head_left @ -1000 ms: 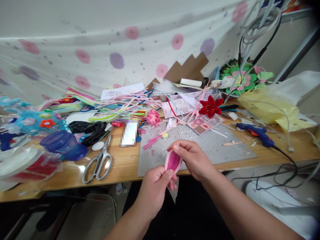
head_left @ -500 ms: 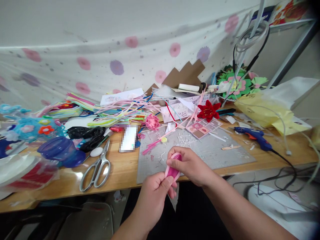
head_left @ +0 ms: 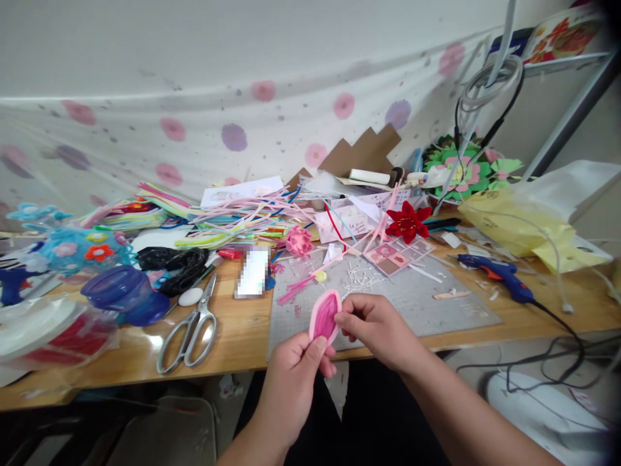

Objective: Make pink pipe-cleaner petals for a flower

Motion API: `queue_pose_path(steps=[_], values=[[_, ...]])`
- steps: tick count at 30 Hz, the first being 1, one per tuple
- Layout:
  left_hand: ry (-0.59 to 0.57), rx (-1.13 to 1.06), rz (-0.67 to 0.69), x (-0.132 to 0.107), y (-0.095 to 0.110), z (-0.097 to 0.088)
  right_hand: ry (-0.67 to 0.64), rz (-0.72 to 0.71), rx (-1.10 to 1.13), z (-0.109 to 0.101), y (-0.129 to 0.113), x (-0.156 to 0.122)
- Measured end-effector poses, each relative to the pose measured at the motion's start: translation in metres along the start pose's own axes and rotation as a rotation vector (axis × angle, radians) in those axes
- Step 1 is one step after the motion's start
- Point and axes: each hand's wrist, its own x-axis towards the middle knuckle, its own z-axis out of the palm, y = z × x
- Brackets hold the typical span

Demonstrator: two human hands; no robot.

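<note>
A pink petal of chenille stems (head_left: 326, 315), dark pink inside with a pale pink rim, is held up over the front edge of the table. My left hand (head_left: 299, 372) pinches its lower end between thumb and fingers. At its right edge my right hand (head_left: 376, 327) has thumb and forefinger closed on the rim. Behind the hands, on the grey cutting mat (head_left: 412, 310), lie a bundle of pink stems with a yellow centre (head_left: 320, 276), a pink flower (head_left: 299, 241) and scattered white bits (head_left: 361, 277).
Scissors (head_left: 191, 330), a phone (head_left: 253, 273) and a blue tub (head_left: 121, 291) are to the left. Heaped chenille stems (head_left: 233, 220) run along the back. Toward the right are a red flower (head_left: 408, 221), a palette (head_left: 388, 255) and a blue glue gun (head_left: 499, 275) with its cable.
My right hand has slid from over the petal's top to its right edge, so more of the petal shows. It now stands more upright. The view has shifted slightly.
</note>
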Motion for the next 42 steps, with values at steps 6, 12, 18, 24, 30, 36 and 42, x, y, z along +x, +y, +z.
queue_pose_path(steps=[6, 12, 18, 24, 30, 36, 42], values=[[-0.034, -0.016, -0.006, 0.000, -0.001, -0.002, -0.069, -0.043, 0.008, -0.008, -0.003, 0.001], [-0.022, -0.003, -0.017, -0.001, 0.003, 0.000, -0.014, -0.005, 0.172, 0.001, 0.000, 0.003], [-0.027, 0.002, -0.011, -0.004, 0.008, 0.000, 0.177, -0.026, 0.165, 0.017, 0.010, 0.002], [-0.058, -0.074, -0.022, -0.006, 0.009, 0.001, 0.179, -0.076, 0.324, 0.030, 0.011, 0.000], [-0.204, -0.259, -0.053, -0.010, 0.004, 0.003, 0.006, -0.033, 0.724, 0.045, 0.006, -0.003], [-0.197, -0.268, -0.043, -0.010, 0.002, 0.003, -0.024, 0.018, 0.775, 0.051, 0.001, -0.004], [-0.157, -0.267, -0.036, -0.009, 0.004, 0.003, -0.118, 0.070, 0.863, 0.051, 0.005, -0.007]])
